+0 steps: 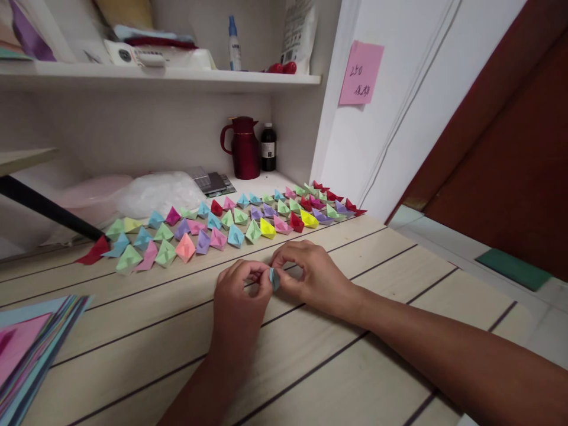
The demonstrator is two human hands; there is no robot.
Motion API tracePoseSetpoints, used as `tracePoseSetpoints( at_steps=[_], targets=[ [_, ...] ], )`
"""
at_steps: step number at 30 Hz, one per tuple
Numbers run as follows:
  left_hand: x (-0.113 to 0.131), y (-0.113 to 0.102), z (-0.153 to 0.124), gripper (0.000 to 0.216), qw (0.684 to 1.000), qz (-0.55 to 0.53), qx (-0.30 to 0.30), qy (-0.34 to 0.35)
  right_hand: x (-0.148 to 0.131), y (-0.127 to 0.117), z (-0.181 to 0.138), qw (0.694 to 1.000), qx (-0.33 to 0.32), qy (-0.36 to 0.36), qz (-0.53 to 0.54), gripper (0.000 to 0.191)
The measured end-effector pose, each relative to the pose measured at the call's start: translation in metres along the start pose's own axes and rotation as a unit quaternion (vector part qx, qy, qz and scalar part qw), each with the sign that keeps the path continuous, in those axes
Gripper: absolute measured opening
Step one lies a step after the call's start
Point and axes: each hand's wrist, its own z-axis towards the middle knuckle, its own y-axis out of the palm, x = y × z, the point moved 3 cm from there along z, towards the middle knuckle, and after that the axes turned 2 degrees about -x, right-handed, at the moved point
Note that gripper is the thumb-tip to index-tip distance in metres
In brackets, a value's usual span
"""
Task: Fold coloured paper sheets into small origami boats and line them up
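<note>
A small folded piece of light blue paper [274, 278] is pinched between my two hands, just over the wooden tabletop [328, 367]. My left hand [242, 296] grips its left side with thumb and forefinger. On the other side, my right hand [313, 275] holds it the same way, the remaining fingers curled. Most of the paper is hidden by the fingertips, so its full shape does not show. Beyond the hands stand rows of small folded paper boats in many colours, among them a yellow paper boat [267, 228] and an orange paper boat [185, 248].
A stack of coloured paper sheets [31, 349] lies at the left front. Behind the boats are a plastic bag [162, 194], a dark red jug [245, 151] and a dark bottle [268, 148]. A pink note [361, 72] sticks to the wall.
</note>
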Motion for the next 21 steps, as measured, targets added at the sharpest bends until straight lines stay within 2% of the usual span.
tracePoseSetpoints(
  at_steps=[10,21],
  targets=[
    [0.0025,0.0035,-0.0038,0.008,0.999,0.017,0.024,-0.016,-0.002,0.0001,-0.0006,0.998,0.004,0.031,0.052,0.013],
    [0.0035,0.0059,-0.0066,0.007,0.999,0.001,0.02,-0.042,-0.0013,0.0011,-0.0012,0.994,0.004,0.042,0.104,0.014]
  ],
)
